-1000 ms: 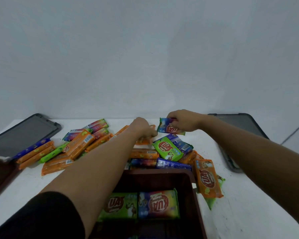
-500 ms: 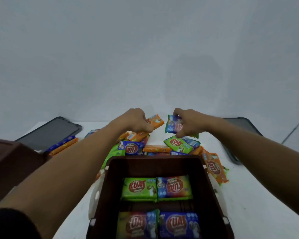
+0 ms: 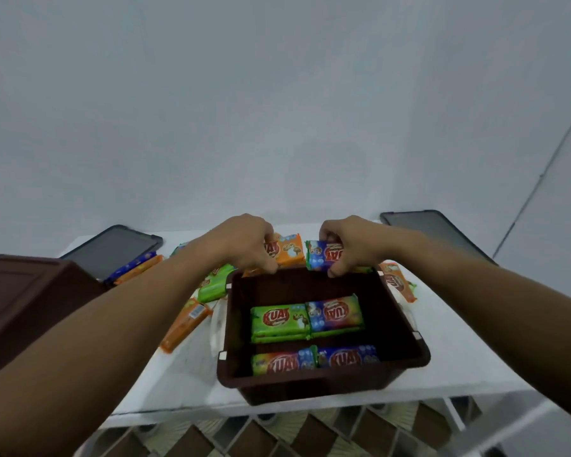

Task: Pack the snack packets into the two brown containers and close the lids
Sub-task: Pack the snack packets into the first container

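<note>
Your white bench (image 3: 468,364) runs across the lower frame. A second brown container (image 3: 30,308) sits at the left edge. The open brown container (image 3: 406,331) sits in the centre near you, with four snack packets flat inside: a green packet (image 3: 279,321) and a blue-red packet (image 3: 337,313) in the far row, two more in the near row. Dark lids lie far left (image 3: 112,249) and far right (image 3: 435,230). Loose packets (image 3: 211,285) are scattered left of and beyond the open container. Your left hand (image 3: 241,242) has fingers pinching an orange packet (image 3: 285,249) just over the far rim. Your right hand (image 3: 350,244) has fingers pinching a blue packet (image 3: 322,255) beside it, above the same rim.
</note>
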The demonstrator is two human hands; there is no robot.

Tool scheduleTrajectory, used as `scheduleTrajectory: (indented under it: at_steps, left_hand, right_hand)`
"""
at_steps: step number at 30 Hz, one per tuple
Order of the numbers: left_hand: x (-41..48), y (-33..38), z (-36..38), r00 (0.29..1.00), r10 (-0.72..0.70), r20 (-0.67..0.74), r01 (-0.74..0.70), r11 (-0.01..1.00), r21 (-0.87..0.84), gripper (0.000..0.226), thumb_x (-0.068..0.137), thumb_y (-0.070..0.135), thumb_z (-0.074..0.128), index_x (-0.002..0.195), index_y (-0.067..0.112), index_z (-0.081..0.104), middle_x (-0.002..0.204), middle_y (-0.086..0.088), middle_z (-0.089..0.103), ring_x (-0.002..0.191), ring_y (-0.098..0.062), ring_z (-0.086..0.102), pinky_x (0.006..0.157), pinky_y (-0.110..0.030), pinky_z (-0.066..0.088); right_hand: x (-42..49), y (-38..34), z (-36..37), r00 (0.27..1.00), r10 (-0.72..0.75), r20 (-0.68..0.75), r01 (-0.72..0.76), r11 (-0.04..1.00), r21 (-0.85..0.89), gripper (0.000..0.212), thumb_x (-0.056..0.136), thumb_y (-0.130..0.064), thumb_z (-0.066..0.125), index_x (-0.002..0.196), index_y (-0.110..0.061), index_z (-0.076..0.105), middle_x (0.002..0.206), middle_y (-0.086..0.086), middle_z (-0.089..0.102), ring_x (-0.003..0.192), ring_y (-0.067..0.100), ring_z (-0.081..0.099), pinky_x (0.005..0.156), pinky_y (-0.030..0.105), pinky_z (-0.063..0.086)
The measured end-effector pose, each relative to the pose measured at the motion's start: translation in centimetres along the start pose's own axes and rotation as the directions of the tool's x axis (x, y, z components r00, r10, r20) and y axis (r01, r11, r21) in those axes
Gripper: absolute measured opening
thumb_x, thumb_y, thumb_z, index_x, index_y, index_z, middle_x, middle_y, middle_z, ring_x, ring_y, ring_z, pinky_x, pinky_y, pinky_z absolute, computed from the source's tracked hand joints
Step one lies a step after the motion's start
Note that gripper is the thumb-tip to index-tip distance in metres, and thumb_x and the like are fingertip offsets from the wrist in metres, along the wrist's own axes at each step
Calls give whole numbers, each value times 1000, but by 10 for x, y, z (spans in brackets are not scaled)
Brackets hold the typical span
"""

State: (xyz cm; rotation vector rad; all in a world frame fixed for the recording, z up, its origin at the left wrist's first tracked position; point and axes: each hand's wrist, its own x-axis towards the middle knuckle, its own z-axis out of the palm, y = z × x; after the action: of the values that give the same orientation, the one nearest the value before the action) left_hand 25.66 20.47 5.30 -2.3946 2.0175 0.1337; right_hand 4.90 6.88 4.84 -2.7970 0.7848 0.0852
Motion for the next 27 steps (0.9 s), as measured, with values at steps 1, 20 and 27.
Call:
scheduleTrajectory:
  at_steps: [1, 20, 27]
  left_hand:
    - [-6, 2, 2, 1000, 7, 15, -7, 1000, 7, 61, 70, 56, 79, 118, 19, 66, 107, -2, 65, 95, -22, 59, 80, -37, 53]
    - [-34, 26, 67, 986, 122, 112, -145, 962, 232, 52, 76, 54, 80, 112, 18, 66, 99, 0, 63, 85, -19, 62, 75, -35, 58]
    - [-32, 24, 84, 981, 176, 77, -190, 949, 252, 63, 78, 56, 78, 125, 16, 62, 113, -3, 62, 101, -22, 61, 76, -37, 54]
  right_hand:
    - [-5, -3, 5, 1000, 2, 14, -2, 1000, -1, 67, 67, -42, 89, 121, -27, 53, 115, -2, 60, 97, 18, 58, 85, 38, 54]
    - [-28, -25, 76, 998, -49, 32, 55, 974, -218, 72, 75, -40, 83, 138, -24, 52, 132, -4, 53, 122, 16, 50, 103, 35, 45]
    - [-24, -20, 89, 999, -42, 31, 48, 971, -232, 71, 76, -43, 81, 138, -24, 51, 130, -4, 52, 120, 16, 50, 97, 33, 47]
